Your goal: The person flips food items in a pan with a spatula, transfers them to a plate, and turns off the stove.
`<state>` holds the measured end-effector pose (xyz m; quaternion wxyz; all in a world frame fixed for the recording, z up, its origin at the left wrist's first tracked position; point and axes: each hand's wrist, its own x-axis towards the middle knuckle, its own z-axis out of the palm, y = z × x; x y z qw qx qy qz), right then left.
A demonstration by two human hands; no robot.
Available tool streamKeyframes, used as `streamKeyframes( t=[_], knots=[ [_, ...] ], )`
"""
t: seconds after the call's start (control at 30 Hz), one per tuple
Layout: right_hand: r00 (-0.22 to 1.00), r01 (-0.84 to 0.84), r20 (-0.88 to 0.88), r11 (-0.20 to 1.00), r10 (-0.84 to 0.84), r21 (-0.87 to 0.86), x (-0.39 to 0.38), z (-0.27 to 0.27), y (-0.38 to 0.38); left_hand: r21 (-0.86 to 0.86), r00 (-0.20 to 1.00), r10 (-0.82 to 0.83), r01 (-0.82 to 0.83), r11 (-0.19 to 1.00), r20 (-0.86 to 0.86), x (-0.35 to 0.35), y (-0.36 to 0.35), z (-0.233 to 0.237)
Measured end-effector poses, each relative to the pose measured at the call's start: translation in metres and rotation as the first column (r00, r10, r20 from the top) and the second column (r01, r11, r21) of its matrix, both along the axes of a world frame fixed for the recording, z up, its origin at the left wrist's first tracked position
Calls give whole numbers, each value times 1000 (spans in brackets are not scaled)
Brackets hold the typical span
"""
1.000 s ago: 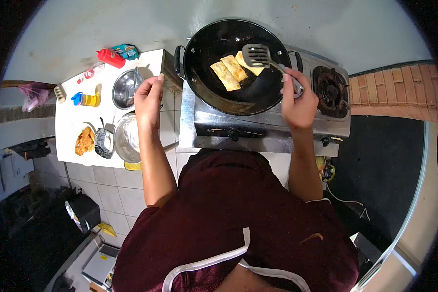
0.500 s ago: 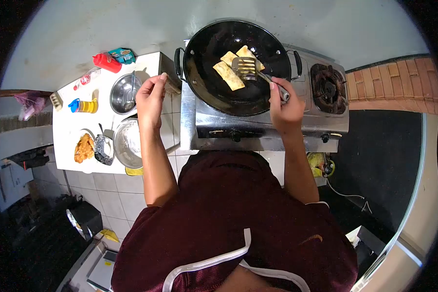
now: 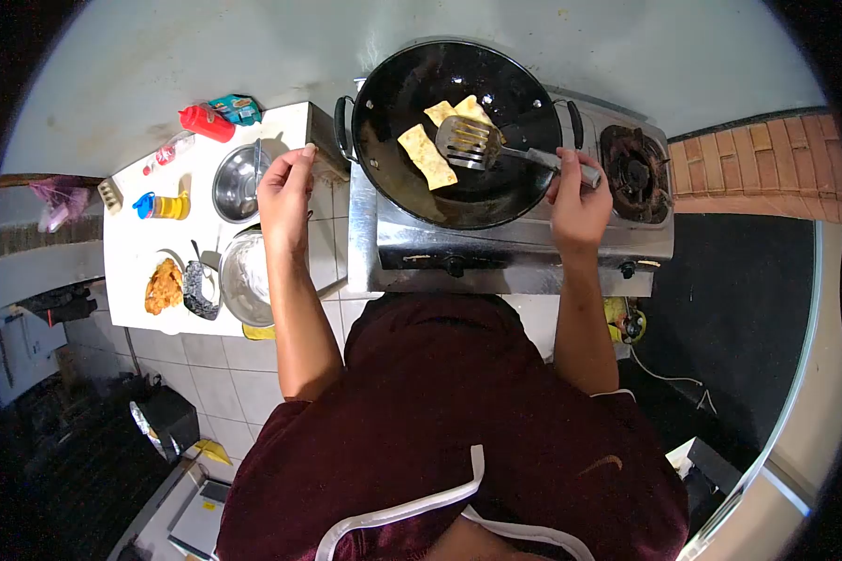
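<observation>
My right hand (image 3: 580,208) is closed round the grey handle of a slotted turner (image 3: 466,142). The turner's metal head is inside a black wok (image 3: 412,196), over part of the flat pale-yellow pieces of food. One rectangular piece (image 3: 427,157) lies to the left of the head, browned in spots. Behind the head, more of the food (image 3: 472,107) shows, partly covered by it. Left of the wok, my left hand (image 3: 287,192) is raised with thumb and fingers pinched together, and nothing shows between them.
The wok sits on a steel gas stove (image 3: 524,251), with another burner (image 3: 634,173) on the right. A white table (image 3: 126,252) at left carries a steel bowl (image 3: 226,192), a bowl of white powder (image 3: 234,290), a plate of fried food (image 3: 164,285) and a yellow bottle (image 3: 170,206).
My right hand has moved right with the turner, whose head is now turned more flat. The left piece of food has slid left, apart from the others. My left hand has barely moved.
</observation>
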<state>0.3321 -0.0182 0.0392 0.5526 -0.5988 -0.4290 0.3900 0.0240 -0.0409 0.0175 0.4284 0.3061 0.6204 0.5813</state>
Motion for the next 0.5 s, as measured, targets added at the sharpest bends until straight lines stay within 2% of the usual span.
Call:
streamKeyframes(
  t=[0.1, 0.17, 0.27, 0.4, 0.47, 0.5],
  knots=[
    [999, -19, 38, 997, 16, 73, 2, 4, -3, 32, 999, 26, -27, 999, 19, -1, 1, 3],
    [997, -47, -57, 994, 54, 103, 0, 9, -6, 12, 999, 22, -22, 1000, 25, -4, 0, 5],
    [998, -63, 1, 995, 64, 72, -9, 17, -8, 26, 999, 35, -35, 999, 5, -5, 3, 5],
    [999, -43, -8, 994, 45, 101, -4, 8, 0, 17, 999, 43, -43, 999, 5, -3, 3, 8],
    [991, 22, 132, 999, -25, 24, -1, 8, 2, 22, 999, 46, -46, 999, 8, -2, 3, 10],
    [991, 22, 132, 999, -25, 24, 2, 6, 3, 21, 999, 46, -46, 999, 8, -2, 3, 9]
  ],
)
